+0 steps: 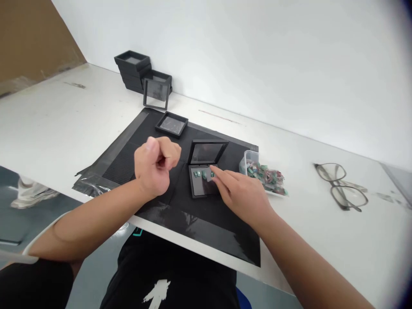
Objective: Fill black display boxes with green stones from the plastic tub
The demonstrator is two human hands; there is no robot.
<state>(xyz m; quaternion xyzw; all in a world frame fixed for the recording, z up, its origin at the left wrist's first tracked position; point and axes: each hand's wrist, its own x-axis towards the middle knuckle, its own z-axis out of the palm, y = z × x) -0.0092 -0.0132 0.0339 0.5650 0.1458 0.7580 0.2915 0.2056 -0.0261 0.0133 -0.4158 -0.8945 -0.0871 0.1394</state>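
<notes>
An open black display case lies on the black mat, its clear-windowed lid tilted up at the back. Several shiny green false nails sit in a row on its grey base. My right hand reaches in from the right, its index finger and thumb closed on the rightmost green false nail. To the left of the case, my left hand is raised above the mat with its fingers curled into a fist. What that fist holds, if anything, is hidden.
A clear plastic tub spilling small green and red pieces stands right of the case. Eyeglasses lie farther right. Behind the mat are a black frame and stacked black cases by the wall.
</notes>
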